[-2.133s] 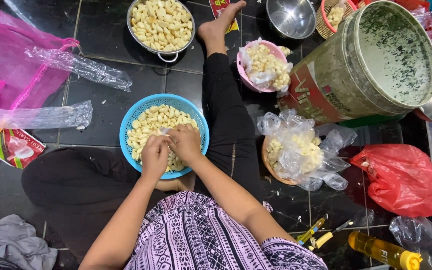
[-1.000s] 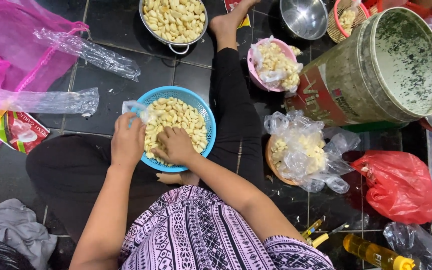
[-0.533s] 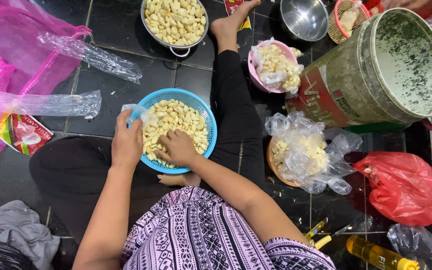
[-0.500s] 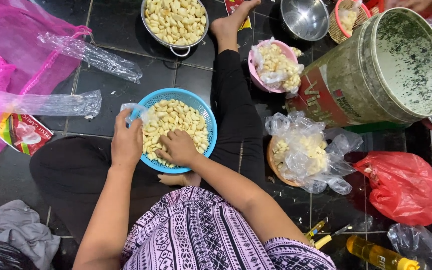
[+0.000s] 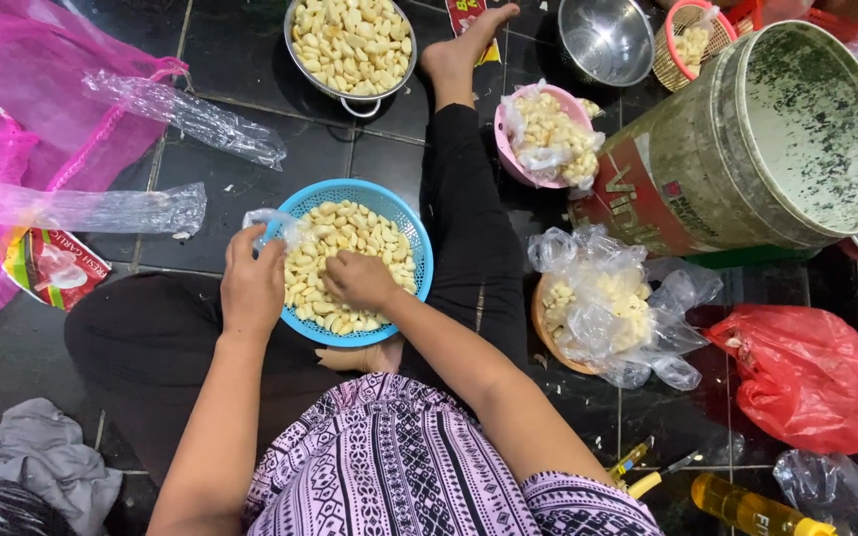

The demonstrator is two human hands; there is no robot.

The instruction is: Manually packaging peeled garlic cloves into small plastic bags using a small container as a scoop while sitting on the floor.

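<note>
1. One view only, from a camera on the person's head.
2. It looks almost straight down over the lap and both forearms to the dark floor [image 5: 280, 149].
3. It sits close; the blue basket [image 5: 419, 248] lies near centre.

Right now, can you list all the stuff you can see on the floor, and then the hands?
blue basket: one, blue, between the knees, full of pale peeled cloves
metal colander: one, silver, top middle, full of cloves
empty metal bowl: one, silver, top
pink bowl: one, pink, beside the leg
big bucket: one, greenish, right
red bag: one, red, lower right
pink net sack: one, pink, left
yellow bottle: one, bottom right
left hand: on the basket's left rim, at a clear bag
right hand: on the cloves
</note>
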